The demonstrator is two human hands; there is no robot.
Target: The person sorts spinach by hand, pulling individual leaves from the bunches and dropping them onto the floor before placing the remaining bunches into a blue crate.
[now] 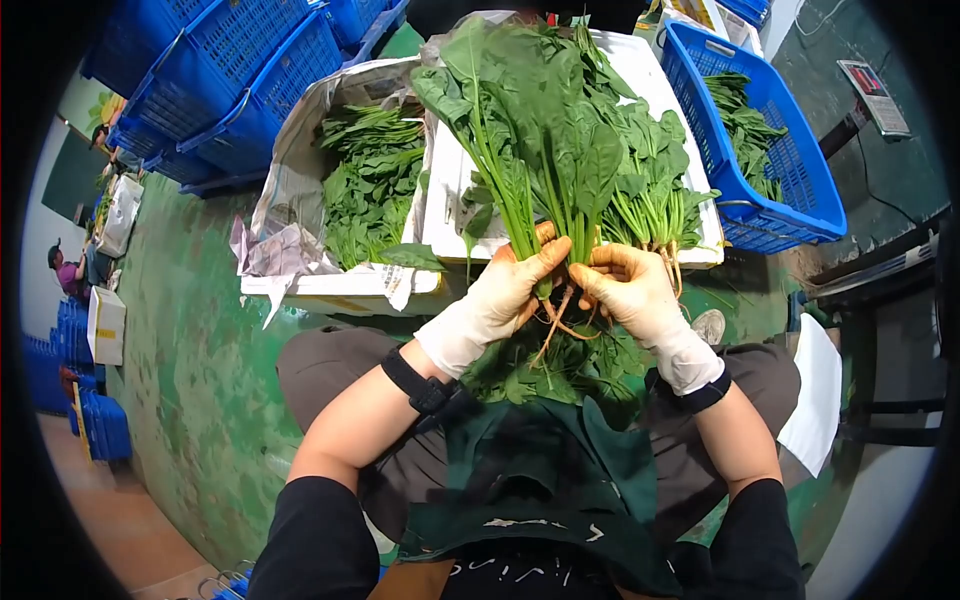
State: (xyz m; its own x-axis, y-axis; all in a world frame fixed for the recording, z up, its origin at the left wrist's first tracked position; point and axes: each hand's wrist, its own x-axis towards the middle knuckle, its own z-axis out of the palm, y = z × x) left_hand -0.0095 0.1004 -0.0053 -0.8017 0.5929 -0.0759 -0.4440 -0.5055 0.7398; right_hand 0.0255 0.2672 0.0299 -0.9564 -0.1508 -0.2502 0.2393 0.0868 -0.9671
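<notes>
Both hands wear pale gloves and are raised in front of the lap. My left hand (505, 295) is closed round the stems of a bunch of spinach (500, 190), just above its pinkish roots. Close beside it, my right hand (630, 290) grips the stem bases of more spinach (590, 170), thumb and fingers pinched together. The leaves point up and away from me, and the roots hang between the hands. Behind them, a white foam box (440, 205) bears a heap of spinach (650, 150) with its roots toward me. Loose leaves (560, 370) lie on the lap below.
A paper-lined foam box (285, 190) of spinach stands left. At right is a blue crate (800, 210) with more spinach, near a digital scale (875, 97). Stacked blue crates (230, 70) rise at the back left. A person (72, 272) sits far left on the green floor (200, 370).
</notes>
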